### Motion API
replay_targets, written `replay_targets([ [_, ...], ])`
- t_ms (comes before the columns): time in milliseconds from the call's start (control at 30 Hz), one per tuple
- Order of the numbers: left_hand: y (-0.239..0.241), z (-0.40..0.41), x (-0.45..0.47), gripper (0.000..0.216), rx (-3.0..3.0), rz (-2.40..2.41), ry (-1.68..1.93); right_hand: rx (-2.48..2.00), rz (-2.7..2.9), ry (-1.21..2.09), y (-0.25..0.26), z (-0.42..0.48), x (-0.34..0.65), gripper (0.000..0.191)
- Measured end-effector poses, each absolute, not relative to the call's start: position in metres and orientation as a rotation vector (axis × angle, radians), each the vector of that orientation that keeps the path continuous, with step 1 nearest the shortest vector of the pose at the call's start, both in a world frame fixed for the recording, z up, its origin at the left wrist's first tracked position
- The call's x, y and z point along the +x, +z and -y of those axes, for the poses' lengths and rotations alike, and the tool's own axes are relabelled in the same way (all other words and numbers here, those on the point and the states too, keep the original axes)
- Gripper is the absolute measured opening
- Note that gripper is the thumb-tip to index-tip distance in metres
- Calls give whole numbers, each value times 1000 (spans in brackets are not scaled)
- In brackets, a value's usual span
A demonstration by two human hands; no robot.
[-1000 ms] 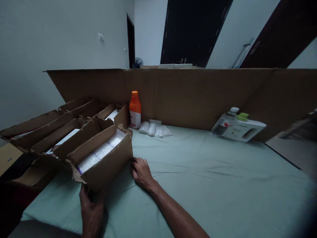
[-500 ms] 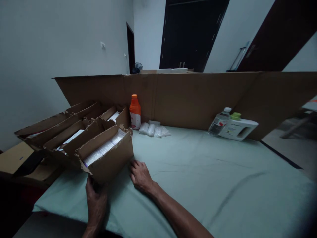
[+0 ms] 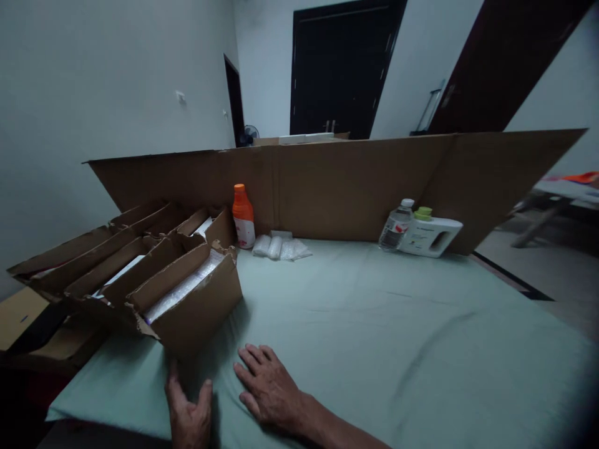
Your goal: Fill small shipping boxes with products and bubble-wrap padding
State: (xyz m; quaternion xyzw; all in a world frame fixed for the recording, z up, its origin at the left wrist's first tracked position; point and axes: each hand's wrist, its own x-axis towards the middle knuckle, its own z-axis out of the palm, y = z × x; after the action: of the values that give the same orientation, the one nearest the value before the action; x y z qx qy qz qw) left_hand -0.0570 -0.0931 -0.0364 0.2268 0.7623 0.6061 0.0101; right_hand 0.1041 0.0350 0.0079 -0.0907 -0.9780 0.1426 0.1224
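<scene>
Nearest to both hands is a cardboard box without a lid, its top edge torn, at the left of the table. Inside it lies bubble wrap. My left hand is open just in front of the box, thumb and fingers apart; whether a fingertip touches the box I cannot tell. To the right of it, my right hand rests palm down on the green cloth, open with fingers spread and apart from the box. Neither hand holds anything.
More cardboard boxes stand at the left. Behind them are an orange bottle and bubble-wrapped pieces. A clear plastic bottle leans by a white jug at the back right. A cardboard panel borders the far edge.
Both hands have drawn back toward me from the box, and the right hand's fingers have spread. The view has shifted a little to the right.
</scene>
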Motion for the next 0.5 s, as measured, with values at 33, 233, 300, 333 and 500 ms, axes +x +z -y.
replay_targets([
  [33, -39, 95, -53, 83, 719, -2401, 1861, -263, 2850, 421, 7, -33, 106, 47],
  [233, -63, 106, -39, 84, 825, -2312, 1744, -264, 2833, 438, 6, -31, 107, 45],
  [300, -63, 106, -39, 79, 877, -2299, 1697, -260, 2821, 433, 6, -31, 107, 43],
  [333, -60, 105, -40, 77, 884, -2284, 1671, -263, 2815, 430, 7, -31, 107, 42],
  [500, -27, 90, -61, 76, 755, -2135, 1705, -267, 2809, 428, 10, -30, 107, 40],
])
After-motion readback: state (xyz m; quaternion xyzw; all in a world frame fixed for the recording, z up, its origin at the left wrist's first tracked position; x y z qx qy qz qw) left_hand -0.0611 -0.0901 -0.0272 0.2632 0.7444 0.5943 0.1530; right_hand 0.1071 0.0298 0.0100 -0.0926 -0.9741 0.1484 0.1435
